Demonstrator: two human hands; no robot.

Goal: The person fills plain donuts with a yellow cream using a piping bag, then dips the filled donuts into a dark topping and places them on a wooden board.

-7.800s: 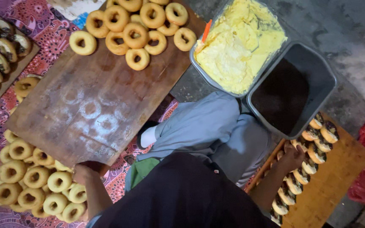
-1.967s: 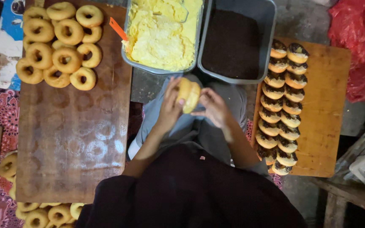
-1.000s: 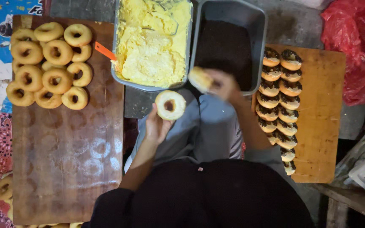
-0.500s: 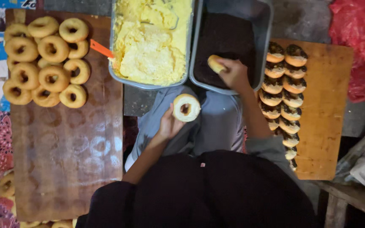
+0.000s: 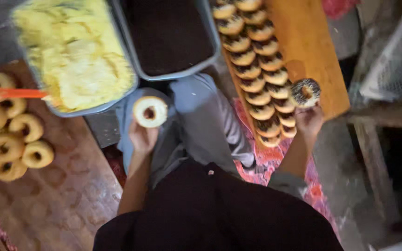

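Taking the grey tray of dark sprinkles (image 5: 168, 39) as the landmark, everything was laid out within arm's reach of the seated person. Far to its left, plain ring doughnuts (image 5: 10, 139) lay heaped on a wooden board (image 5: 66, 200), a ready supply on the side of the left hand. Just beside the sprinkle tray on the left stood a second grey tray of yellow cream (image 5: 73, 53), with an orange spatula handle (image 5: 19, 93) sticking out over its edge toward the plain rings, left where it could be picked up easily.

Below the sprinkle tray and slightly left, over the lap, the left hand (image 5: 143, 137) held a cream-faced doughnut half (image 5: 150, 111). Its fingers were closed around the rim from below, keeping the creamed face up, presumably so the soft spread touched nothing.

To the right of the sprinkle tray ran another wooden board (image 5: 312, 51) carrying two close rows of finished doughnuts (image 5: 257, 69), dark filling showing at their seams; they leaned against one another, which saved room. At the near end of those rows, right of and below the tray, the right hand (image 5: 309, 121) held up a sprinkle-coated doughnut half (image 5: 305, 92). The fingers gripped its lower edge, coated face upward and clear of the fingers, seemingly to spare the topping. It hovered just above the board, touching nothing else.
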